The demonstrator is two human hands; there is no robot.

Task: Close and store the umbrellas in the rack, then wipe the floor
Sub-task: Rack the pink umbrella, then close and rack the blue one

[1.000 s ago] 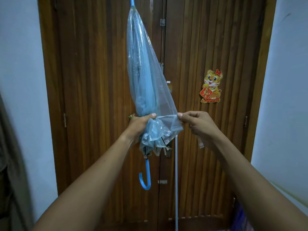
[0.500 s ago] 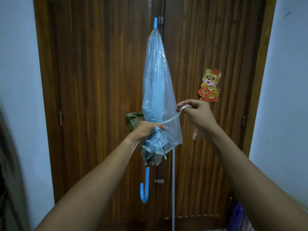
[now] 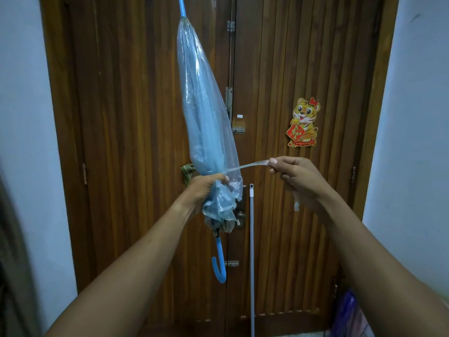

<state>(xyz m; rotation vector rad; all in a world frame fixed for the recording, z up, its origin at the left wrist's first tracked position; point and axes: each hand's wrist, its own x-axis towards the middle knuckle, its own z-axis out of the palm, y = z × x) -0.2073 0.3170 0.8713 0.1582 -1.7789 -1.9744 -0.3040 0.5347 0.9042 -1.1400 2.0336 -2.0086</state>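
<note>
Strap pinched in my right hand, three o'clock of umbrella; left hand grips folds; I'd wrap it tight.

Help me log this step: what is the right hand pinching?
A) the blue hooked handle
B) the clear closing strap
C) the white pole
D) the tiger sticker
B: the right hand pinches the strap, stretched sideways from the umbrella that the left hand grips.

Pale blue see-through umbrella with bright blue handle; brown ribbed wooden door; yellow-and-red tiger sticker.
</note>
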